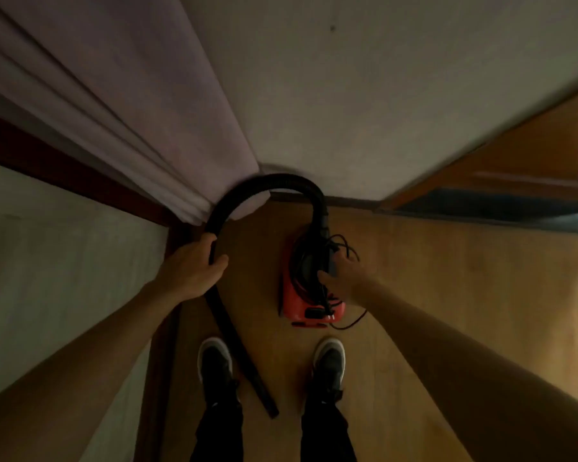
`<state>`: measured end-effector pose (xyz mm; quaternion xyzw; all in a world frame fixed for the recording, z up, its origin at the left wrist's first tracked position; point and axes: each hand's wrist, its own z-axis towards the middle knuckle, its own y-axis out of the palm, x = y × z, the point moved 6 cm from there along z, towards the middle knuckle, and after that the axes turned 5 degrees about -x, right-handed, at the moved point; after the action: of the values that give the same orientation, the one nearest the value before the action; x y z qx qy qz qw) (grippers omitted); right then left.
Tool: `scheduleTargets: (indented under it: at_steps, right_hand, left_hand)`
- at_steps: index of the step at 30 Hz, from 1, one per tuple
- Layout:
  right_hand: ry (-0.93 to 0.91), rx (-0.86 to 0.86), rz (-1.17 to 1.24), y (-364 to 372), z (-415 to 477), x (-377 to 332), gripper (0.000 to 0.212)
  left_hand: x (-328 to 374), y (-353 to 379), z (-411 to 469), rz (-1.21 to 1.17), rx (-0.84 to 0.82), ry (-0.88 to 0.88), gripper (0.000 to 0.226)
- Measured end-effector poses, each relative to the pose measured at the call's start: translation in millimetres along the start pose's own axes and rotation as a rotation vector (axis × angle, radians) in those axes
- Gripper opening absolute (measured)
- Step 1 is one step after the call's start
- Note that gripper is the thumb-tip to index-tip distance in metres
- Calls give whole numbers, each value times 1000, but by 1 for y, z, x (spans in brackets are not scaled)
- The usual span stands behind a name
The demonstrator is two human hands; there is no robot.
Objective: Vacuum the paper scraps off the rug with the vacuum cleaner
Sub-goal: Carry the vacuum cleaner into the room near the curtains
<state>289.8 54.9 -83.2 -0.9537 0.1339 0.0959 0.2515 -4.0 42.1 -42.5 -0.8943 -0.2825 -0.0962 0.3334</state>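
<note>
A small red and black vacuum cleaner (306,300) stands on the wooden floor in front of my feet. Its black hose (271,183) arches up from the body and comes down on the left into a straight tube (237,348) whose end lies between my shoes. My left hand (194,265) is closed around the hose where it bends downward. My right hand (342,273) rests on the top of the vacuum body at its black handle and cord, fingers curled there; how firmly it grips is unclear. No rug or paper scraps are in view.
A pale curtain (121,105) hangs at the left, a plain wall (364,95) straight ahead. A wooden door or cabinet (531,155) stands at the right. A black power cord (351,323) loops beside the vacuum. My two dark shoes (216,365) stand on the floor.
</note>
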Motion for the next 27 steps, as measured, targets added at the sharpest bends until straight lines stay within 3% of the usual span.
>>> scheduleTargets:
  at_steps: [14,18,27]
  right_hand:
    - [103,379,160,55,84,26,73]
    - [84,491,259,60,97,27,66]
    - [116,649,505,54,117,29,48]
  left_hand:
    - [-103,74,88,-92,-29,-222,66]
    - [-118,81,105,-187,14,-251,64]
    - [-139,99,165,-353,48,-281,84]
